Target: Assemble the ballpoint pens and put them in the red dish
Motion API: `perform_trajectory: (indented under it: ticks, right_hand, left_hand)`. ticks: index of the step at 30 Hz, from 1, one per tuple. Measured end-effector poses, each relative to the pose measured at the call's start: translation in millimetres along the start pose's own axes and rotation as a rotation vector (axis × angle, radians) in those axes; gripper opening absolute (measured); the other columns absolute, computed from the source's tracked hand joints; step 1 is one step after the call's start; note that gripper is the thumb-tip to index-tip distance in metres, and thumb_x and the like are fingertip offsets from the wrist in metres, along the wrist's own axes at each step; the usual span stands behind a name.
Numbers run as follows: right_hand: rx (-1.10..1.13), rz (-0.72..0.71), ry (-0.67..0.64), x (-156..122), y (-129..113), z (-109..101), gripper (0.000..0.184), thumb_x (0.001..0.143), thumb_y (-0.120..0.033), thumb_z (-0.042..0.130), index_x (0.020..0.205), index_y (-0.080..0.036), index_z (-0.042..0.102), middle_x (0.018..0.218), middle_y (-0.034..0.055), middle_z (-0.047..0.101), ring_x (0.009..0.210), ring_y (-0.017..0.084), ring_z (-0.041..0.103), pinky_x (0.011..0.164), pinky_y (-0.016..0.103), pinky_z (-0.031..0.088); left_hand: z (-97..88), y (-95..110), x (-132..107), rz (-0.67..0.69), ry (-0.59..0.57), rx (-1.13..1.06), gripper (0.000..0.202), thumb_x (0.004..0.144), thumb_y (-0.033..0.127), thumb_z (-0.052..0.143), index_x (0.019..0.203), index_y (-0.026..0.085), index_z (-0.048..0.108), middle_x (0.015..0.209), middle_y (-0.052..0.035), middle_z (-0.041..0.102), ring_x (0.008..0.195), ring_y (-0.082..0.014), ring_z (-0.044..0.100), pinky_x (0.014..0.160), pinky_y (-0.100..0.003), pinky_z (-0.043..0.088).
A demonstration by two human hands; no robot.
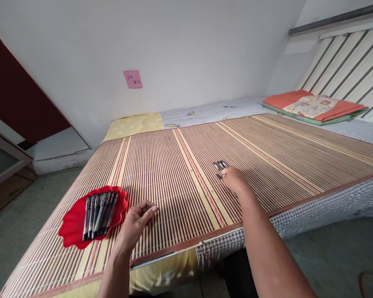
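Note:
A red scalloped plate [73, 231] lies on the striped bamboo mat [174, 165] at the front left, with several black pens [99, 213] laid side by side on it. My left hand [136, 223] hovers just right of the plate, palm up, fingers loosely curled and apart, holding nothing. My right hand [233, 179] reaches out over the middle of the mat. Its fingers are closed around a few black pens [220, 166] lying on the mat, whose ends stick out beyond the fingertips.
The mat covers a bed with checked and yellow sheets [136, 124]. A folded orange and floral cushion [313, 106] lies at the far right corner. A pink sticky note [132, 78] hangs on the white wall. A dark cabinet [3, 165] stands at the left on the floor.

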State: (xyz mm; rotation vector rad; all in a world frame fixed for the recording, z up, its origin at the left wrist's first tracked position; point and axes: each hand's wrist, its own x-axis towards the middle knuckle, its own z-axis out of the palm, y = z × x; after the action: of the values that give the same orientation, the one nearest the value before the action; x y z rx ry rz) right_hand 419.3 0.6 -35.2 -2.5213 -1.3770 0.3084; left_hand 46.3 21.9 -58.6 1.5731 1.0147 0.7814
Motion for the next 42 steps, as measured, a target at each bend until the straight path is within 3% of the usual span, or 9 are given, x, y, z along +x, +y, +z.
perform_trajectory:
  ticks: [3, 6, 12, 18, 24, 30, 34, 37, 42]
  right_hand:
    - [0.022, -0.029, 0.049, -2.0, 1.2, -6.2, 0.029, 0.098, -0.016, 0.052, 0.108, -0.019, 0.079, 0.107, 0.0121, 0.078, 0.093, 0.021, 0.071, 0.065, 0.025, 0.041]
    - [-0.003, 0.018, 0.071, -3.8, 3.7, -10.8, 0.031, 0.098, -0.014, 0.049, 0.111, -0.016, 0.077, 0.105, 0.0146, 0.077, 0.089, 0.023, 0.071, 0.060, 0.027, 0.038]
    - [-0.068, 0.012, -0.030, -6.7, -7.6, -2.3, 0.022, 0.094, -0.019, 0.058, 0.099, -0.013, 0.079, 0.094, 0.0168, 0.078, 0.088, 0.025, 0.072, 0.066, 0.029, 0.042]
    - [-0.103, -0.003, -0.110, -7.0, -19.6, 8.1, 0.020, 0.089, -0.009, 0.058, 0.095, -0.009, 0.077, 0.092, 0.0216, 0.077, 0.086, 0.027, 0.073, 0.065, 0.030, 0.042]
    - [-0.021, -0.123, -0.103, -9.7, -23.3, 8.1, 0.016, 0.089, -0.017, 0.059, 0.086, -0.016, 0.075, 0.091, 0.0144, 0.076, 0.080, 0.023, 0.071, 0.061, 0.029, 0.038]
    - [0.061, -0.151, -0.114, -15.4, -36.4, 16.0, 0.012, 0.078, -0.003, 0.062, 0.078, -0.014, 0.069, 0.082, 0.0152, 0.072, 0.074, 0.023, 0.067, 0.062, 0.030, 0.036]
    - [0.247, -0.277, -0.125, -22.6, -53.2, 18.5, 0.013, 0.076, -0.007, 0.064, 0.070, -0.017, 0.062, 0.075, 0.0083, 0.067, 0.071, 0.020, 0.063, 0.062, 0.029, 0.038]
    - [0.453, -0.435, -0.176, -32.3, -77.6, 22.6, 0.007, 0.081, -0.017, 0.066, 0.075, -0.019, 0.061, 0.077, 0.0019, 0.067, 0.073, 0.016, 0.064, 0.064, 0.025, 0.044]
    - [1.144, -0.560, -0.354, -59.7, -128.6, 40.3, 0.017, 0.078, -0.031, 0.073, 0.081, -0.018, 0.064, 0.077, 0.0002, 0.066, 0.071, 0.015, 0.063, 0.069, 0.028, 0.050]
  left_hand:
    - [-0.4, 0.4, -0.2, -0.003, -0.003, -0.014, 0.041, 0.086, 0.056, 0.069, 0.075, 0.018, 0.058, 0.059, 0.0062, 0.044, 0.054, -0.0092, 0.038, 0.052, -0.022, 0.032]
    - [-0.6, 0.4, -0.4, -0.007, -0.005, -0.023, 0.041, 0.087, 0.056, 0.069, 0.075, 0.018, 0.058, 0.059, 0.0065, 0.044, 0.053, -0.0092, 0.038, 0.052, -0.022, 0.032]
    - [1.9, 0.7, -0.4, -0.008, 0.004, -0.006, 0.043, 0.085, 0.058, 0.068, 0.075, 0.018, 0.058, 0.060, 0.0060, 0.045, 0.054, -0.0094, 0.039, 0.052, -0.022, 0.032]
    - [2.3, 4.7, -0.4, -0.022, 0.007, 0.027, 0.043, 0.084, 0.059, 0.068, 0.074, 0.018, 0.058, 0.059, 0.0056, 0.046, 0.054, -0.0101, 0.040, 0.051, -0.023, 0.033]
    - [3.3, 7.5, -2.6, -0.013, 0.009, 0.027, 0.043, 0.085, 0.058, 0.067, 0.073, 0.018, 0.056, 0.059, 0.0053, 0.046, 0.054, -0.0100, 0.040, 0.052, -0.023, 0.033]
    - [3.6, 5.3, -0.7, -0.006, 0.015, -0.002, 0.042, 0.084, 0.057, 0.069, 0.072, 0.018, 0.058, 0.057, 0.0061, 0.045, 0.053, -0.0098, 0.040, 0.052, -0.023, 0.033]
    - [8.2, 5.0, 0.5, -0.008, 0.017, -0.049, 0.041, 0.083, 0.054, 0.072, 0.071, 0.018, 0.058, 0.056, 0.0064, 0.046, 0.052, -0.0090, 0.041, 0.051, -0.022, 0.033]
    - [17.9, 9.1, -0.7, -0.012, 0.009, -0.099, 0.037, 0.083, 0.052, 0.074, 0.081, 0.016, 0.066, 0.062, 0.0029, 0.057, 0.055, -0.0100, 0.049, 0.053, -0.022, 0.038]
    - [36.4, 22.3, -4.5, -0.016, -0.050, -0.240, 0.045, 0.084, 0.049, 0.076, 0.114, 0.016, 0.071, 0.102, -0.0113, 0.076, 0.091, -0.0214, 0.070, 0.079, -0.032, 0.055]
